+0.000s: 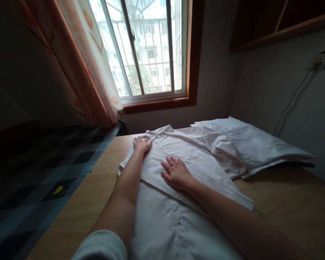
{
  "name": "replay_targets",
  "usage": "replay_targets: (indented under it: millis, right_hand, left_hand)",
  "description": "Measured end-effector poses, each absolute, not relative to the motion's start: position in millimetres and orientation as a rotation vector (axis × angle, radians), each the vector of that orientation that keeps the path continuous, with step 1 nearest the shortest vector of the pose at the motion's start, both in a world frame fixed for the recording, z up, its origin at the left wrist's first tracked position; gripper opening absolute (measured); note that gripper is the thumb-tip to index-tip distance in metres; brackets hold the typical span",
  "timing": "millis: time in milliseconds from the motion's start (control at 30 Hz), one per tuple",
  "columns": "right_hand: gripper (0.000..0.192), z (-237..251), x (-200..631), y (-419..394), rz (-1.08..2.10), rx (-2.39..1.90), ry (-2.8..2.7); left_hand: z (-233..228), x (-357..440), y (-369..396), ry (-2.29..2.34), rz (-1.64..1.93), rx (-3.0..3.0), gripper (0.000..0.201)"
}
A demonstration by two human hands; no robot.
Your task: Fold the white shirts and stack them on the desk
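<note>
A white button-up shirt (178,151) lies spread on a light wooden surface (97,187), collar toward the window. My left hand (142,144) rests on the shirt's shoulder next to the collar, fingers curled over the cloth. My right hand (176,172) lies flat with fingers apart on the folded-over side panel, near the chest pocket. One sleeve is folded across the shirt's right side.
A white pillow or folded cloth (254,144) lies at the back right against the wall. A dark chequered bed cover (29,180) runs along the left. The window (148,50) with a patterned curtain (89,61) is ahead. A cable (295,101) hangs from a wall socket.
</note>
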State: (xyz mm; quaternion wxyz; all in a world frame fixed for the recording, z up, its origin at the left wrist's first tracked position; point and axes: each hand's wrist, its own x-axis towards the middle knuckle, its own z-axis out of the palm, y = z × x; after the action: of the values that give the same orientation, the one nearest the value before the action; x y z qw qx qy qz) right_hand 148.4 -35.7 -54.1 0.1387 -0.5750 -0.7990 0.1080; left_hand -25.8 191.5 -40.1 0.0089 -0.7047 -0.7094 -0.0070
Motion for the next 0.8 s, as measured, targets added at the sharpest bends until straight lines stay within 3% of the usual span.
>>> replay_targets:
  millis: [633, 800]
  right_hand:
    - [0.060, -52, 148, -35, 0.349, -1.682, -2.292]
    - [0.060, -54, 147, -33, 0.354, -1.694, -2.285]
  left_hand:
    - [-42, -43, 228, -2.245, -0.165, -2.160, 0.065]
    - [-31, -42, 214, -2.175, -0.346, -2.047, 0.062]
